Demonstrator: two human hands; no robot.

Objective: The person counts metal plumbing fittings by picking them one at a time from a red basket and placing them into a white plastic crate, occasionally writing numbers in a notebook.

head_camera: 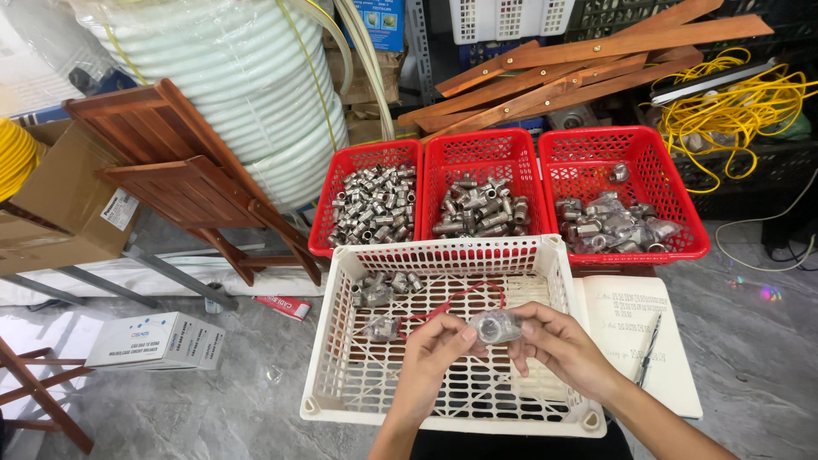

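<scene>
My left hand point(433, 356) and my right hand point(558, 345) meet over the white plastic basket point(341, 341). Between the fingertips of both hands is a small clear plastic bag with a metal fitting point(494, 325) inside it. Both hands pinch it. In the basket's far left corner lie a few metal fittings point(381, 288), and another bagged fitting point(383, 328) rests near a thin red band point(456, 300) on the basket floor.
Three red baskets sit behind: the left point(368, 204) and middle point(481, 209) hold bare metal fittings, the right point(618, 221) holds bagged ones. An open notebook point(630, 341) with a pen point(649, 349) lies right. A small box point(158, 341) lies left.
</scene>
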